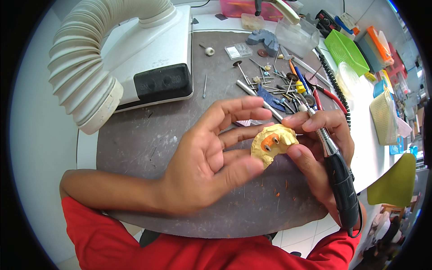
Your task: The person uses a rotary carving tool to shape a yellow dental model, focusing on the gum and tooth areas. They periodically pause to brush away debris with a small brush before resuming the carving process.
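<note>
A yellow plaster dental model (287,135) with an orange gum section and two metal posts sits between my hands above the bench. My left hand (211,157) has its thumb at the model's left edge, and its lower fingers run behind it. The index finger of that hand is raised off the model. My right hand (321,146) pinches the model's right side between thumb and fingers. The same hand carries a black handpiece (339,184) with a metal nose, its tip pointing up and away from the model.
A white suction unit (157,49) with a ribbed hose (78,67) stands at the left. Loose burs, pliers (335,99) and a blue piece (270,100) lie beyond my hands. A green basket (346,52) is at the far right. Orange shavings (277,195) dot the grey bench mat (148,148).
</note>
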A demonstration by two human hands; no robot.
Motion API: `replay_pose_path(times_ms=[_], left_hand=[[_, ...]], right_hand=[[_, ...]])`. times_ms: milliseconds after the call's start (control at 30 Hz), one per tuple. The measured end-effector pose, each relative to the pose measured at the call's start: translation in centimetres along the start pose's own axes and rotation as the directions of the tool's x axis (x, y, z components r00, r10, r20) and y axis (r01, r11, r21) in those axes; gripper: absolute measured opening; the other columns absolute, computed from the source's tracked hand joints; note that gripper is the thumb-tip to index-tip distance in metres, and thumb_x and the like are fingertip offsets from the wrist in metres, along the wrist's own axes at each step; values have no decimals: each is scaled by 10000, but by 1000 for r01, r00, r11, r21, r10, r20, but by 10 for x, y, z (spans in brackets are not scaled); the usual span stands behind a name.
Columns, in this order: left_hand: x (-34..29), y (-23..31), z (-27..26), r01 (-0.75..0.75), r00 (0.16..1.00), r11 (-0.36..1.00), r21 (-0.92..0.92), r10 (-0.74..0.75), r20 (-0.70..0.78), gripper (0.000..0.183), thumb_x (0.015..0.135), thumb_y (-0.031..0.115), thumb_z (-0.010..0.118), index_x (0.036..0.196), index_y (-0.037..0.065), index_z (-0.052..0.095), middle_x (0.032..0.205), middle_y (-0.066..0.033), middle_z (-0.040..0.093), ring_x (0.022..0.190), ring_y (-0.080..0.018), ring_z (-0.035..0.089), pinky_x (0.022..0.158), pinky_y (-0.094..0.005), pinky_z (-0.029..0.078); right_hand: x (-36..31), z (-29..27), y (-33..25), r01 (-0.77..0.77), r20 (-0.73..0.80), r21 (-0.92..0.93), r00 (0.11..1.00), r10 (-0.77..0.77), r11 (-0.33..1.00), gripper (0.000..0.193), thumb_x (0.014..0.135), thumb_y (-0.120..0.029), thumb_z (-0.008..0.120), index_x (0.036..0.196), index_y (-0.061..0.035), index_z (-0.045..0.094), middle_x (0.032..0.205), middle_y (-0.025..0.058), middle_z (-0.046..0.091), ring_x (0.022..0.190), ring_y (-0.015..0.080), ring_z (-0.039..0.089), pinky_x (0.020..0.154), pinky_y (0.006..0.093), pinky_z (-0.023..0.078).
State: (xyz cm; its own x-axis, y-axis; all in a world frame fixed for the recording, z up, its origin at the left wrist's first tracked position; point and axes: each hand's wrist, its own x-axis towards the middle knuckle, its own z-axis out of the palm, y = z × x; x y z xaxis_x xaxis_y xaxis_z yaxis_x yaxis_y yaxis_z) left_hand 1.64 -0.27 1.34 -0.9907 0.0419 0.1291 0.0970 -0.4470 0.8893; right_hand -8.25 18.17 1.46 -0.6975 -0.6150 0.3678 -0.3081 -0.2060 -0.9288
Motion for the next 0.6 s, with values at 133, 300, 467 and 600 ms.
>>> replay_pose_path(times_ms=[133, 300, 467, 600], left_hand=[[7, 5, -7, 271, 963, 962, -18, -271, 13, 568, 906, 34, 572, 1397, -21, 291, 1292, -171, 479, 1196, -225, 507, 987, -336, 463], [8, 5, -7, 286, 958, 958, 16, -286, 25, 565, 885, 21, 602, 1381, -24, 336, 1260, -155, 508, 1145, -203, 543, 952, -319, 487], [4, 1, -7, 160, 987, 987, 32, -159, -14, 561, 862, -30, 598, 1368, -25, 357, 1347, -148, 426, 1131, -200, 542, 942, -312, 492], [4, 0, -9, 113, 994, 989, 99, -112, -15, 554, 860, -43, 585, 1368, -19, 367, 1382, -124, 400, 1133, -206, 544, 946, -316, 490]], right_hand=[[1, -1, 0, 7, 41, 16, 999, -8, 1000, 332, 787, 37, 685, 1048, -8, 486, 1049, 183, 619, 1036, 254, 623, 867, 350, 530], [0, -1, 2, 79, 75, -60, 994, -75, 995, 305, 782, 29, 687, 1047, 6, 538, 1020, 172, 621, 1009, 255, 628, 850, 328, 531], [4, -7, -10, 161, 62, -307, 987, -149, 938, 221, 843, -44, 636, 1057, -3, 601, 939, 141, 615, 885, 222, 617, 806, 320, 512], [-2, -19, -3, 182, 134, -246, 979, -152, 952, 171, 888, -84, 578, 1039, -17, 620, 891, 126, 614, 857, 208, 607, 765, 335, 477]])
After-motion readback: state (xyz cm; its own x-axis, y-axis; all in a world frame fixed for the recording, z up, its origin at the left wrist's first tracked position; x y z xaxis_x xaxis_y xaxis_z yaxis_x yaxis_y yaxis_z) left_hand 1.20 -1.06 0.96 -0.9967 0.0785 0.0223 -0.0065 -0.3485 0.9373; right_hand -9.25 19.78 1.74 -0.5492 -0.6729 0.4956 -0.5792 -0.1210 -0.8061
